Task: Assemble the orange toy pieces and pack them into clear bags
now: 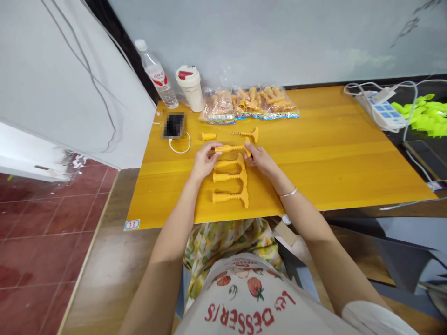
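Between my hands is a yellow plastic corkscrew [230, 148], lying crosswise with its sleeve to the left and its T-handle to the right. My left hand [205, 160] pinches the sleeve end. The handle end is in the fingers of my right hand [259, 157]. Three more sleeved corkscrews [228, 177] lie in a column nearer me on the table. Beyond the held one are a loose yellow sleeve [208, 136] and a corkscrew with its metal screw bare [249, 134].
Clear bags [251, 104] of yellow-orange parts sit at the back of the yellow table [331, 153]. Left of them stand a white cup [191, 90] and a water bottle [157, 74]; a cabled phone [174, 125] lies nearby. At right are a power strip [386, 114] and bright green pieces [428, 116].
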### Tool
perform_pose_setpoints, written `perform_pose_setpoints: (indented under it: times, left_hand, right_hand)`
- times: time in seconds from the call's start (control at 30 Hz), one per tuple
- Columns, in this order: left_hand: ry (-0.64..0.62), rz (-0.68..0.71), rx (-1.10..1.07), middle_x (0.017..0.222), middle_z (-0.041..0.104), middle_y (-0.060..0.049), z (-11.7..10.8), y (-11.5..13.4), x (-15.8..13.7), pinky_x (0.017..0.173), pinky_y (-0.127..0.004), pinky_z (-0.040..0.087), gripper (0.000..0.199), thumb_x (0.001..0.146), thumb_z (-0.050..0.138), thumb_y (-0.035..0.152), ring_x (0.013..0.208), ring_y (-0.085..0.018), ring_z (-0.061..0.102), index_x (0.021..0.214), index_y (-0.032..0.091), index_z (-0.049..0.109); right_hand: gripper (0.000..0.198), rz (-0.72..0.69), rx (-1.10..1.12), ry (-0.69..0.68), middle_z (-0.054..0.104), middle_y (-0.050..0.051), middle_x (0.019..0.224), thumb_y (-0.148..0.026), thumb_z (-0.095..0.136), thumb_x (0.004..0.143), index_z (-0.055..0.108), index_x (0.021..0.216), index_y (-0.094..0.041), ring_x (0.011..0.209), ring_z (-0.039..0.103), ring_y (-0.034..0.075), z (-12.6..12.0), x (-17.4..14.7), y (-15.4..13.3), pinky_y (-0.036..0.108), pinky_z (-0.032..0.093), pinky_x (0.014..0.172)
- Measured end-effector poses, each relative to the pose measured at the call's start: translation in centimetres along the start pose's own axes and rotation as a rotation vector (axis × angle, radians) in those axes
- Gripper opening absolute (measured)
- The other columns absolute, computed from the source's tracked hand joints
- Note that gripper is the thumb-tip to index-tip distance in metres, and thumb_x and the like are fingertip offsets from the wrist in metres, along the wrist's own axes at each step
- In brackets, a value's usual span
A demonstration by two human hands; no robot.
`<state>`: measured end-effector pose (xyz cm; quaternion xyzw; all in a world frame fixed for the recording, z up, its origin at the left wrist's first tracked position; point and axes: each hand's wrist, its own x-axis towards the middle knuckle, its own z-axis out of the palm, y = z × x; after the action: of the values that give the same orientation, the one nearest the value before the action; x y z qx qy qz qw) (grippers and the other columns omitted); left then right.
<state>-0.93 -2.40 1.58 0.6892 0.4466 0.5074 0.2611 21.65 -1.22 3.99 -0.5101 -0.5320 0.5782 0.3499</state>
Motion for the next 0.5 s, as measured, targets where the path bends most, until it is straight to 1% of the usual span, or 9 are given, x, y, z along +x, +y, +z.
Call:
perform_pose_setpoints:
  times: [0.07, 0.13, 0.2, 0.23, 0.3, 0.33, 0.4, 0.5]
  left_hand:
    - [0.009, -0.065, 0.002, 0.111, 0.069, -0.008, 0.2, -0.7, 0.2, 0.078, -0.026, 0.053, 0.029, 0.088, 0.064, 0.04, 0.098, -0.018, 0.065, 0.109, 0.02, 0.066]
    - [0.057, -0.123, 0.023, 0.109, 0.07, -0.007, 0.4, -1.5, 0.4, 0.075, -0.025, 0.053, 0.027, 0.087, 0.064, 0.035, 0.089, -0.016, 0.065, 0.11, 0.02, 0.066]
    - [0.123, -0.16, 0.068, 0.106, 0.07, -0.006, 0.3, -2.1, 0.6, 0.074, -0.025, 0.052, 0.024, 0.086, 0.064, 0.029, 0.082, -0.014, 0.065, 0.108, 0.02, 0.067]
    - [0.147, -0.167, 0.096, 0.105, 0.07, -0.006, 0.3, -2.3, 0.7, 0.074, -0.026, 0.052, 0.022, 0.085, 0.064, 0.026, 0.081, -0.014, 0.065, 0.106, 0.02, 0.067]
    - [0.151, -0.156, 0.151, 0.104, 0.07, -0.005, 0.1, -2.4, 0.8, 0.076, -0.027, 0.053, 0.02, 0.083, 0.064, 0.021, 0.084, -0.016, 0.065, 0.102, 0.02, 0.068]
    - [0.138, -0.141, 0.171, 0.105, 0.07, -0.005, 0.0, -2.4, 0.9, 0.079, -0.028, 0.054, 0.019, 0.082, 0.064, 0.019, 0.088, -0.017, 0.066, 0.101, 0.02, 0.068]
    - [0.104, -0.114, 0.193, 0.106, 0.07, -0.006, -0.2, -2.4, 0.8, 0.084, -0.03, 0.054, 0.017, 0.081, 0.063, 0.016, 0.095, -0.018, 0.066, 0.097, 0.02, 0.068]
    - [0.044, -0.126, 0.201, 0.105, 0.072, -0.006, -0.2, -2.5, 0.7, 0.087, -0.033, 0.055, 0.019, 0.08, 0.063, 0.014, 0.094, -0.019, 0.067, 0.096, 0.02, 0.069]
  right_hand:
    - [0.065, -0.035, 0.001, 0.032, 0.029, -0.007, 0.049, -0.078, 0.041, 0.087, 0.058, 0.066, -0.019, 0.043, 0.022, 0.008, -0.2, 0.3, 0.2, 0.025, 0.02, 0.044]
    - [0.068, -0.135, -0.088, 0.089, 0.04, -0.004, 0.053, -0.075, 0.035, 0.092, 0.066, 0.075, -0.016, 0.045, 0.03, 0.009, -0.4, 0.4, 0.4, 0.024, 0.025, 0.047]
    - [0.064, -0.258, -0.299, 0.131, 0.054, -0.001, 0.061, -0.067, 0.036, 0.096, 0.072, 0.083, -0.015, 0.053, 0.044, 0.011, -0.6, 0.4, 0.6, 0.025, 0.033, 0.055]
    - [0.058, -0.317, -0.435, 0.124, 0.06, 0.001, 0.066, -0.061, 0.04, 0.097, 0.073, 0.086, -0.015, 0.059, 0.051, 0.013, -0.7, 0.3, 0.7, 0.025, 0.037, 0.06]
    - [0.042, -0.411, -0.689, 0.056, 0.071, 0.004, 0.082, -0.048, 0.048, 0.098, 0.076, 0.092, -0.018, 0.076, 0.061, 0.017, -0.7, 0.1, 0.7, 0.026, 0.041, 0.071]
    - [0.035, -0.44, -0.781, 0.012, 0.073, 0.005, 0.091, -0.043, 0.051, 0.098, 0.076, 0.096, -0.019, 0.084, 0.064, 0.019, -0.6, -0.1, 0.7, 0.026, 0.042, 0.075]
    - [0.027, -0.448, -0.894, -0.042, 0.075, 0.005, 0.103, -0.039, 0.055, 0.097, 0.076, 0.102, -0.023, 0.092, 0.066, 0.02, -0.5, -0.4, 0.6, 0.026, 0.042, 0.079]
    - [0.027, -0.409, -0.967, -0.065, 0.076, 0.005, 0.101, -0.041, 0.056, 0.097, 0.076, 0.102, -0.025, 0.089, 0.067, 0.02, -0.4, -0.7, 0.4, 0.026, 0.042, 0.075]
